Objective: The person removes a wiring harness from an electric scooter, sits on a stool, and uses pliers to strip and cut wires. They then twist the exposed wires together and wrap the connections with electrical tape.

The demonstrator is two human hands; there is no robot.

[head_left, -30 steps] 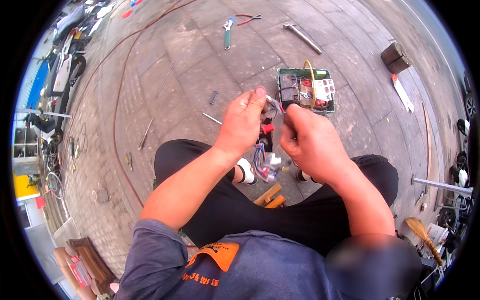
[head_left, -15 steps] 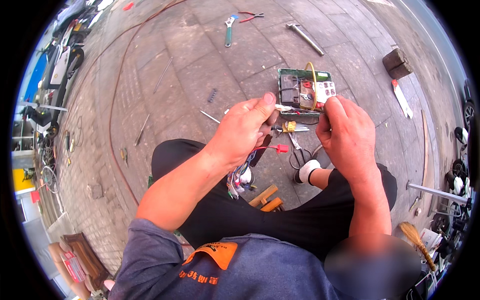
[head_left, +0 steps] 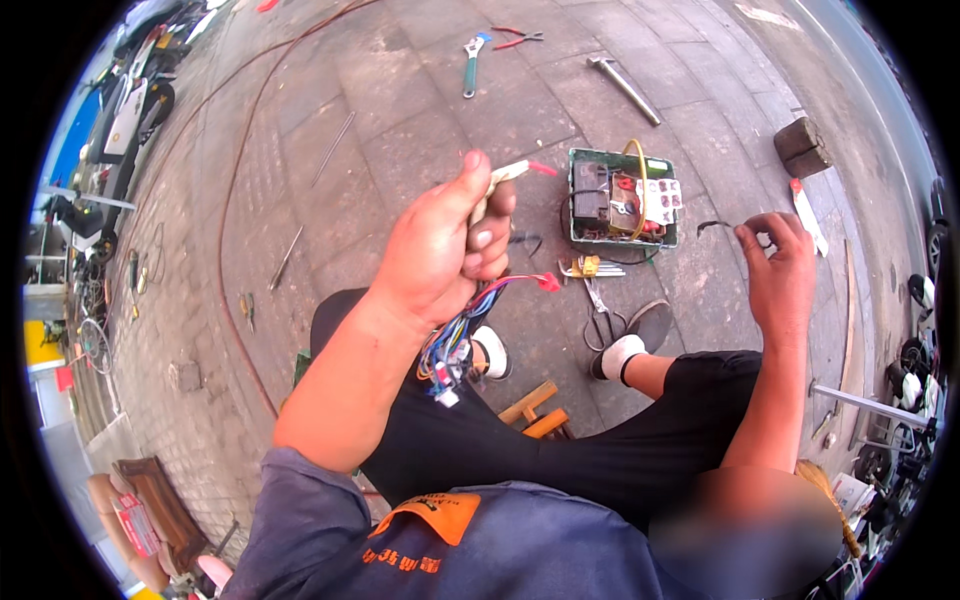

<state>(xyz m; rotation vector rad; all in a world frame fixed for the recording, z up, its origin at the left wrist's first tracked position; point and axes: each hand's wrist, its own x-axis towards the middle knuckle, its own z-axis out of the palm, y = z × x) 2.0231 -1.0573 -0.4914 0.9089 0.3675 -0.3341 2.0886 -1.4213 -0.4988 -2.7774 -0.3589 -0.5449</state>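
Observation:
Closed in front of me, my left hand (head_left: 450, 235) pinches a white wire connector (head_left: 510, 172) between thumb and fingers. A short red end sticks out of it to the right. Beneath this hand hangs a wiring harness (head_left: 450, 345) of many thin coloured wires, with a red plug (head_left: 547, 283) and a white plug at its loose ends. Well off to the right, my right hand (head_left: 782, 260) is closed at the fingertips on a thin black strip (head_left: 712, 226), whose exact kind I cannot make out. It points left toward the toolbox, not touching it.
A green toolbox (head_left: 620, 240) with a yellow handle stands beyond my feet. Hex keys (head_left: 592, 267) and scissors (head_left: 602, 325) lie before it. Farther out are an adjustable wrench (head_left: 471, 68), pliers (head_left: 517, 38), a hammer (head_left: 626, 90) and a wooden block (head_left: 803, 147).
My hands have moved apart, the right one far to the right and the left one leftward. The black strip now shows in my right fingers, and the connector's red end is exposed.

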